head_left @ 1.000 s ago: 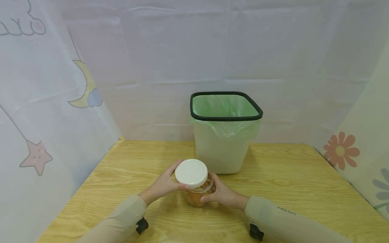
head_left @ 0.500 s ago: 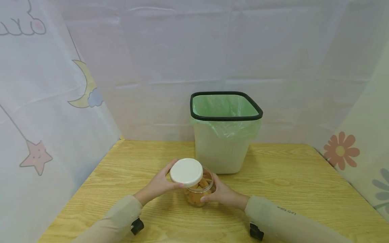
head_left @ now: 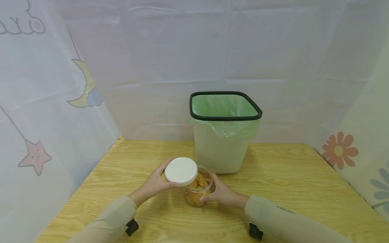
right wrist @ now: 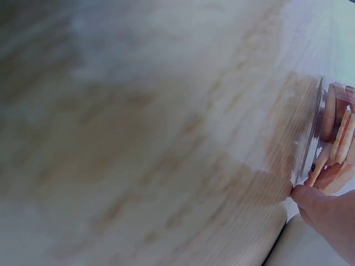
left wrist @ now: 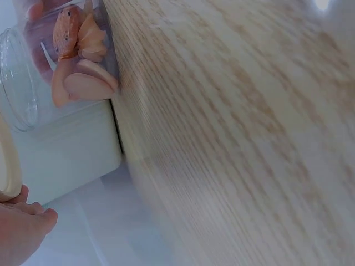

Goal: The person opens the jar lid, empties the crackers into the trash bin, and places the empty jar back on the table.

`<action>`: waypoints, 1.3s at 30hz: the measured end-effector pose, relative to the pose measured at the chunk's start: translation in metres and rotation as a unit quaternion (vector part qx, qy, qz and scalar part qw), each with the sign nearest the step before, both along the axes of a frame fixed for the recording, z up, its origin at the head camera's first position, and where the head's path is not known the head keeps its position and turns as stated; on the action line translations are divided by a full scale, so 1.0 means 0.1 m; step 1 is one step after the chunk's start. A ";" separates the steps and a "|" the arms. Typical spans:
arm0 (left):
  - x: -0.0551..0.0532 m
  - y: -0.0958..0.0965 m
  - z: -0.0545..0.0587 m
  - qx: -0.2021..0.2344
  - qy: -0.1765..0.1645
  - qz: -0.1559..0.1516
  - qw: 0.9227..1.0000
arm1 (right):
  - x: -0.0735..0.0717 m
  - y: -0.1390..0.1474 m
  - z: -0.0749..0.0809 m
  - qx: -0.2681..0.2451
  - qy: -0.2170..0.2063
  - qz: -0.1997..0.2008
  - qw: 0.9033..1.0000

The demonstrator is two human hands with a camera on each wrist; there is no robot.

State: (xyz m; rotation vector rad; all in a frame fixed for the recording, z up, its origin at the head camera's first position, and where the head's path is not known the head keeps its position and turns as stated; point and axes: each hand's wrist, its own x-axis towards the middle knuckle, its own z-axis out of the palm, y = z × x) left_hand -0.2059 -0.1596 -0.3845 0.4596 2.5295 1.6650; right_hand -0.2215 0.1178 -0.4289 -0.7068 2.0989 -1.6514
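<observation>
In the head view my left hand (head_left: 153,185) grips a round white lid (head_left: 181,171) by its edge, thumb at the front and fingers behind. The lid hangs above and left of a clear jar (head_left: 196,199), partly overlapping its mouth in this view. Orange-brown biscuits (head_left: 201,181) show inside the jar, which stands on the table. My right hand (head_left: 223,194) holds the jar round its right side. In the left wrist view the lid (left wrist: 6,166) is apart from the jar's rim (left wrist: 19,80). The right wrist view shows my right hand (right wrist: 327,216) against the jar by the biscuits (right wrist: 344,133).
A pale bin (head_left: 225,148) with a black rim and a green bag liner (head_left: 225,105) stands just behind the jar. The wooden table (head_left: 288,179) meets printed cloth walls (head_left: 170,67) at the back and sides.
The left hand has moved the lid leftward off the jar, and more of the jar's mouth and biscuits now shows. The right hand and jar have stayed in place.
</observation>
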 end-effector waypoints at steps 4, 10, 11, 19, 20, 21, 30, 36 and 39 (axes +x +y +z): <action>0.01 -0.03 0.00 0.000 -0.001 0.009 1.000 | 0.00 0.00 0.01 -0.003 -0.001 0.005 1.000; 0.04 -0.06 0.00 0.000 0.003 0.020 1.000 | 0.00 0.00 0.01 -0.006 -0.004 0.005 1.000; 0.04 -0.07 0.00 0.000 0.003 0.021 1.000 | 0.00 0.00 0.01 -0.006 -0.005 0.004 1.000; 0.06 -0.14 -0.01 -0.003 0.003 0.021 1.000 | 0.00 -0.02 0.00 -0.001 -0.005 -0.015 1.000; 0.06 -0.15 -0.02 -0.003 0.003 0.021 1.000 | 0.00 -0.02 0.00 0.001 -0.004 -0.015 1.000; 0.06 -0.16 -0.02 -0.002 0.003 0.019 1.000 | 0.01 -0.02 0.01 0.003 -0.003 -0.015 1.000; 0.09 -0.25 -0.02 -0.004 0.001 0.033 0.999 | 0.01 -0.02 0.01 -0.003 -0.007 -0.014 1.000; 0.10 -0.28 -0.01 0.000 -0.002 0.035 0.999 | 0.02 -0.01 0.02 -0.004 -0.007 -0.014 1.000; 0.11 -0.28 -0.02 0.004 -0.003 0.036 0.999 | 0.02 -0.02 0.02 -0.001 -0.006 -0.014 1.000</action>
